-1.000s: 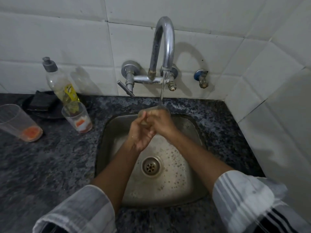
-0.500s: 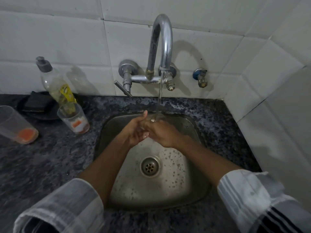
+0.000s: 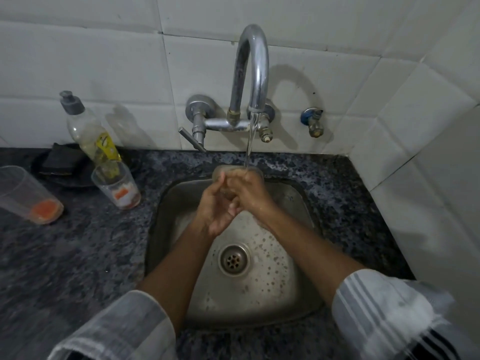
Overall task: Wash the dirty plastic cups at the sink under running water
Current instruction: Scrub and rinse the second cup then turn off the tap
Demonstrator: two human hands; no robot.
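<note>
Granite counter [image 3: 78, 255], tap [image 3: 253, 74] running; left hand [image 3: 215, 211] and right hand [image 3: 249, 190] wrap clear cup [image 3: 220, 172], apparently. Rotate rim under stream.

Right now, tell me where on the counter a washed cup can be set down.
Bare counter lies left of the sink, in front of the two dirty cups. It is crowded behind them: the soap bottle and dark sponge fill the back-left. Right of the sink, only a narrow strip runs along the wall.
</note>
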